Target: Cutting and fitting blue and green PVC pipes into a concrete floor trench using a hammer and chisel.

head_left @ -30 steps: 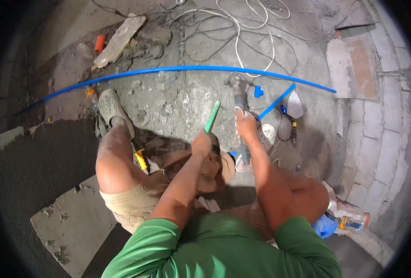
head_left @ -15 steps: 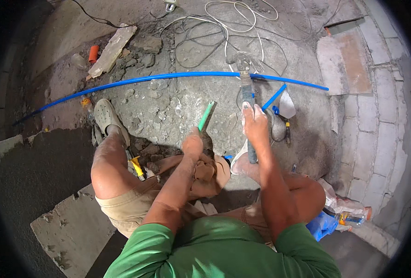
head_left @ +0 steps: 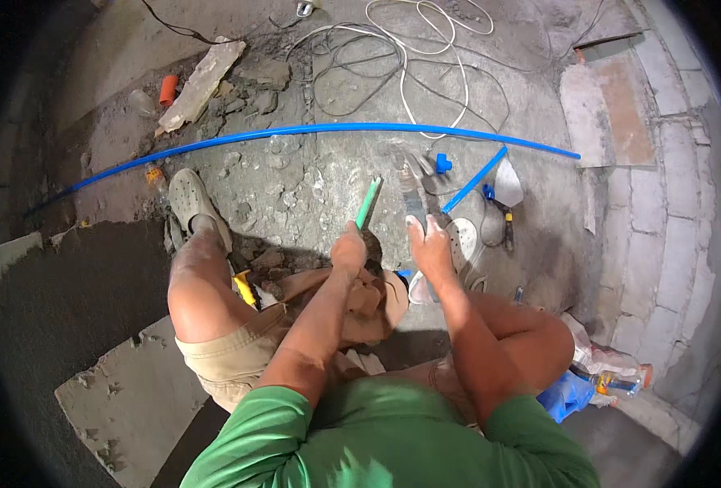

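My left hand (head_left: pixel 348 250) is closed around a green rod (head_left: pixel 369 203), which tilts up and away with its far end near the broken concrete floor. I cannot tell whether that end touches the floor. My right hand (head_left: pixel 430 248) grips the wrapped handle of a hammer (head_left: pixel 412 191). The hammer head is smeared by motion, just right of the rod's far end. A short blue pipe (head_left: pixel 476 180) lies right of the hammer, with a blue pipe fitting (head_left: pixel 443 163) near it. My shoe (head_left: pixel 462 244) is beside my right hand.
A long blue pipe (head_left: pixel 295 130) crosses the floor beyond my hands. Coiled cables (head_left: pixel 405 61) lie farther off. A trowel (head_left: pixel 507 191) is at right, near the block wall (head_left: pixel 649 211). Rubble (head_left: pixel 247 207), a yellow-handled tool (head_left: pixel 245 289) and an orange pipe piece (head_left: pixel 168 89) are at left.
The hammer has swung left and nearer to me, toward the rod's far end, uncovering the blue fitting. My left hand keeps hold of the rod; the view has shifted slightly.
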A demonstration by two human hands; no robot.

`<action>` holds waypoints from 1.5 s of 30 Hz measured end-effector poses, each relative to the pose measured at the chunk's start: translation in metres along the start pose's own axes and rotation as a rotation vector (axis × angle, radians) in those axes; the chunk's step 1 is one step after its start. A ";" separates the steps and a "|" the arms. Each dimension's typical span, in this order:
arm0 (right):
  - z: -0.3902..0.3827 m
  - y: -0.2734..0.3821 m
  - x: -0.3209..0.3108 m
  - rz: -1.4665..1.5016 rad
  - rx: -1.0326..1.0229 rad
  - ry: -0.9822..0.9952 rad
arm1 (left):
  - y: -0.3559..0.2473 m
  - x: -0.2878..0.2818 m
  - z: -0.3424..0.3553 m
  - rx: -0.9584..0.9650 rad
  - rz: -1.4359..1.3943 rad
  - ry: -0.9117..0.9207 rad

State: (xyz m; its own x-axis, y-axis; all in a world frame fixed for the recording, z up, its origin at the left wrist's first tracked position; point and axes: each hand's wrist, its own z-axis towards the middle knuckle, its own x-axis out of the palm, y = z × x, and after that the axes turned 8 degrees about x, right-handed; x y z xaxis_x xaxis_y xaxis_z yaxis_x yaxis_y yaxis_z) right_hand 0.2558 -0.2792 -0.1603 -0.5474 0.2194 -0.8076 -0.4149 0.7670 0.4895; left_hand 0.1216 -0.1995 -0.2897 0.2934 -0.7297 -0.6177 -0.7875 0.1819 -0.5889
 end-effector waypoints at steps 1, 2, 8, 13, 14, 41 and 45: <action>-0.005 -0.002 0.005 0.021 0.003 -0.051 | -0.002 0.000 -0.001 0.003 0.003 0.003; -0.008 -0.005 0.009 0.043 0.004 -0.104 | -0.004 0.001 0.000 0.000 -0.015 0.017; 0.037 -0.084 0.045 -0.152 0.257 0.157 | 0.005 -0.002 0.026 -0.005 -0.249 0.191; 0.007 -0.045 0.012 0.498 0.471 0.116 | 0.076 0.002 0.022 0.221 -0.571 0.213; 0.006 -0.037 0.004 0.616 0.518 0.098 | 0.083 -0.002 0.026 0.227 -0.575 0.225; 0.044 -0.038 0.065 -0.140 0.180 -0.060 | 0.047 -0.035 0.084 0.315 0.208 0.270; 0.070 -0.006 0.040 0.135 0.055 -0.127 | 0.052 -0.037 0.083 0.332 0.172 0.253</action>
State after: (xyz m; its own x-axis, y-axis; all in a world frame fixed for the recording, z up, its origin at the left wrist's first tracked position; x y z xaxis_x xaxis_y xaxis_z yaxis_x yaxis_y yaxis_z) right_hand 0.2873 -0.2330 -0.2180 -0.4974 0.3940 -0.7729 -0.3016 0.7568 0.5799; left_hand 0.1146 -0.1079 -0.3412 -0.0006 -0.8011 -0.5986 -0.5848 0.4858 -0.6496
